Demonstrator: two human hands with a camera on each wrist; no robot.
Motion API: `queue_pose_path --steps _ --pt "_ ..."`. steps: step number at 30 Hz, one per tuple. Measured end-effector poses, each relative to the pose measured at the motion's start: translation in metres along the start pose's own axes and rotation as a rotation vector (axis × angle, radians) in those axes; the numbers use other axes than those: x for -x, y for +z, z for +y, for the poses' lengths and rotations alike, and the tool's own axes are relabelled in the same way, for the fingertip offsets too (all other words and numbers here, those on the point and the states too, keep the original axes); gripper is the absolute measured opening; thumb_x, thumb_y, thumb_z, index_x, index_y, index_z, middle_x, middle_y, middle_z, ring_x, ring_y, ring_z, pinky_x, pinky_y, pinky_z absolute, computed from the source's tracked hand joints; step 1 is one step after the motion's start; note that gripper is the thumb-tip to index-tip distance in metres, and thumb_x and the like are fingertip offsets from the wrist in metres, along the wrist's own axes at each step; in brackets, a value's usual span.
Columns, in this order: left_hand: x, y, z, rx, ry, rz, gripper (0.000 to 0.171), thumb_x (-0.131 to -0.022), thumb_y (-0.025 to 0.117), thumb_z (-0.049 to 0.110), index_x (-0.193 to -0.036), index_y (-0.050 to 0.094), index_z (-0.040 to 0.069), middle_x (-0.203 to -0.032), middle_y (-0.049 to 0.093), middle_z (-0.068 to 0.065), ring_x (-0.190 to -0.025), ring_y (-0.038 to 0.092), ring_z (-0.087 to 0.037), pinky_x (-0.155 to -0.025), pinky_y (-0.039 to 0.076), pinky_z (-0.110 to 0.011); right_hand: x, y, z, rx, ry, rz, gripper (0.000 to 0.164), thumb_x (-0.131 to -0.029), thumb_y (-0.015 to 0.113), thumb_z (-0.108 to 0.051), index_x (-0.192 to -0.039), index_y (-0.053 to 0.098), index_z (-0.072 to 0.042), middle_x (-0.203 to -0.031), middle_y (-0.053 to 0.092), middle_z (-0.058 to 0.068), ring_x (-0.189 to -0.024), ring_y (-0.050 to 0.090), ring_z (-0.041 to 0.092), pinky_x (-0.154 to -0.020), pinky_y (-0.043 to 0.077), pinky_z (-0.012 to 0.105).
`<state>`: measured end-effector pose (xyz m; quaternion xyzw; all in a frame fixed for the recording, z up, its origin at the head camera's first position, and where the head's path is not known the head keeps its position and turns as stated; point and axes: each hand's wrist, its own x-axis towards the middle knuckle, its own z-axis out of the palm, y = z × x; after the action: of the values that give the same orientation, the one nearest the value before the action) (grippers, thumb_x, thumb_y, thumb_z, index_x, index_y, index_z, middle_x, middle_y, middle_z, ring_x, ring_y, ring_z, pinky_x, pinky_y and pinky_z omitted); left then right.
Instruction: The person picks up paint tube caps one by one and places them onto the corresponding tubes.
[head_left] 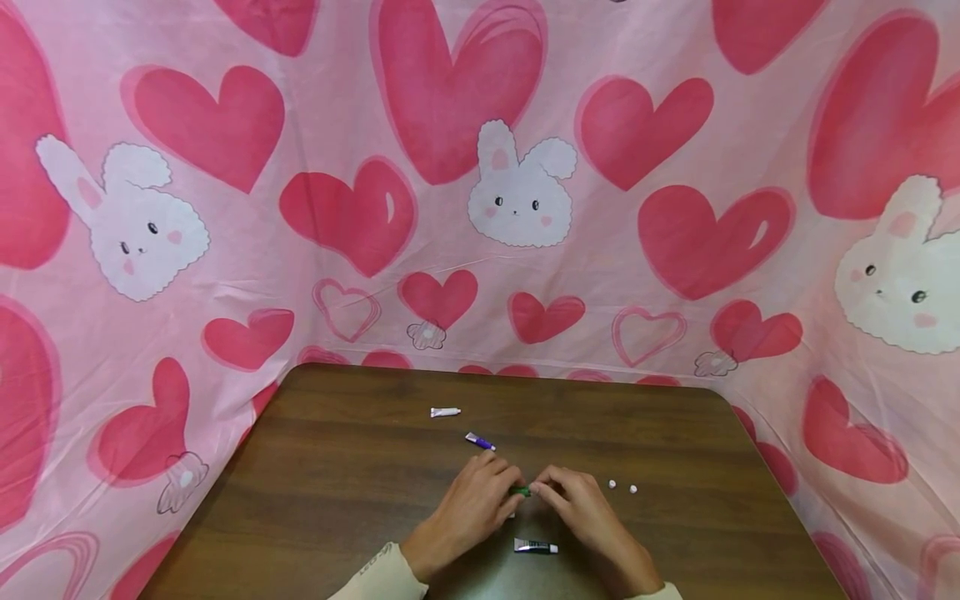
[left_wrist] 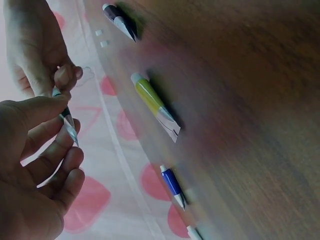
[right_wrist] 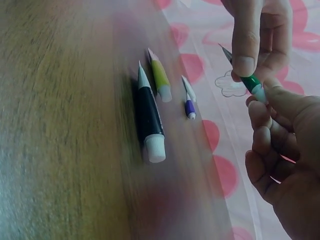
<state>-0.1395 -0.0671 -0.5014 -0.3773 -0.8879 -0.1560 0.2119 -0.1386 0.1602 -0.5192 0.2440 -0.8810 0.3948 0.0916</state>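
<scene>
My left hand (head_left: 471,502) pinches a small green paint tube (right_wrist: 249,81) between thumb and fingers, holding it above the table. At the tube's end, the thumb and fingertips of my right hand (head_left: 576,503) pinch its white cap (right_wrist: 258,92). The tube's flat silvery tail points away from the right hand. Below the hands lie a black paint tube (head_left: 535,547) and a yellow-green paint tube (left_wrist: 151,98), the latter mostly covered by the left hand in the head view.
Beyond the left hand lie a purple tube (head_left: 480,441) and a white tube (head_left: 445,412). Two small white caps, a nearer one (head_left: 633,489) and another (head_left: 612,484), sit right of the right hand. A pink heart-patterned cloth (head_left: 435,250) surrounds the brown table (head_left: 337,467).
</scene>
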Motion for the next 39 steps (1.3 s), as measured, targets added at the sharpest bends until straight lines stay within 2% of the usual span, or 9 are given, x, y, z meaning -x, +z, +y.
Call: queue_pose_path --steps 6,9,16,21,27,33,39 --pt "0.0007 0.0018 0.0000 -0.008 0.011 0.021 0.015 -0.095 0.086 0.031 -0.099 0.075 0.022 -0.098 0.075 0.009 -0.095 0.059 -0.010 -0.078 0.047 -0.026 0.0003 -0.0007 -0.0022 -0.064 0.034 0.000 0.006 -0.102 0.076 -0.023 -0.097 0.073 -0.020 -0.082 0.076 -0.005 -0.075 0.061 -0.002 -0.068 0.052 0.022" --pt "0.0009 0.0021 0.0002 -0.007 0.001 0.015 0.015 -0.095 0.085 0.032 -0.099 0.075 0.022 -0.098 0.075 0.010 -0.094 0.058 -0.010 -0.078 0.046 -0.025 0.0007 -0.0018 -0.0031 -0.087 0.048 -0.012 0.008 -0.101 0.077 -0.024 -0.097 0.072 -0.020 -0.082 0.075 -0.008 -0.076 0.063 -0.001 -0.068 0.053 0.022" --pt "0.0009 0.0008 0.0011 -0.004 -0.023 -0.005 0.014 -0.095 0.085 0.031 -0.098 0.075 0.022 -0.096 0.074 0.010 -0.093 0.058 -0.010 -0.077 0.045 -0.025 0.0022 -0.0030 -0.0035 -0.125 0.021 -0.031 0.011 -0.095 0.083 -0.009 -0.100 0.074 -0.013 -0.086 0.076 -0.009 -0.080 0.066 -0.002 -0.069 0.058 0.023" --pt "0.0008 -0.0007 0.0019 -0.009 -0.028 -0.018 0.014 -0.096 0.085 0.031 -0.099 0.075 0.021 -0.096 0.074 0.010 -0.094 0.058 -0.010 -0.078 0.045 -0.025 0.0025 -0.0027 -0.0036 -0.101 0.007 -0.026 0.015 -0.094 0.083 -0.006 -0.100 0.073 -0.016 -0.087 0.075 -0.010 -0.081 0.065 -0.003 -0.070 0.058 0.023" --pt "-0.0001 -0.0027 0.0023 -0.019 -0.029 -0.023 0.014 -0.097 0.084 0.032 -0.101 0.076 0.021 -0.097 0.075 0.010 -0.095 0.058 -0.011 -0.079 0.047 -0.026 0.0021 -0.0035 -0.0024 -0.067 0.016 -0.031 0.005 -0.100 0.080 -0.018 -0.099 0.074 -0.018 -0.087 0.075 -0.011 -0.081 0.066 -0.001 -0.071 0.058 0.025" --pt "-0.0005 -0.0033 0.0018 -0.008 -0.024 -0.022 0.013 -0.097 0.084 0.031 -0.101 0.076 0.021 -0.098 0.075 0.009 -0.095 0.059 -0.010 -0.079 0.048 -0.027 0.0021 -0.0034 -0.0011 -0.011 0.033 -0.042 0.006 -0.103 0.076 -0.023 -0.099 0.076 -0.020 -0.089 0.074 -0.014 -0.082 0.062 -0.004 -0.073 0.055 0.024" --pt "-0.0023 -0.0036 0.0019 0.014 -0.019 -0.013 0.014 -0.098 0.083 0.031 -0.104 0.077 0.020 -0.100 0.076 0.007 -0.096 0.060 -0.011 -0.080 0.049 -0.028 0.0016 -0.0031 0.0006 0.014 0.027 -0.043 0.019 -0.108 0.069 -0.022 -0.089 0.072 -0.020 -0.077 0.063 -0.018 -0.071 0.053 -0.007 -0.065 0.047 0.021"
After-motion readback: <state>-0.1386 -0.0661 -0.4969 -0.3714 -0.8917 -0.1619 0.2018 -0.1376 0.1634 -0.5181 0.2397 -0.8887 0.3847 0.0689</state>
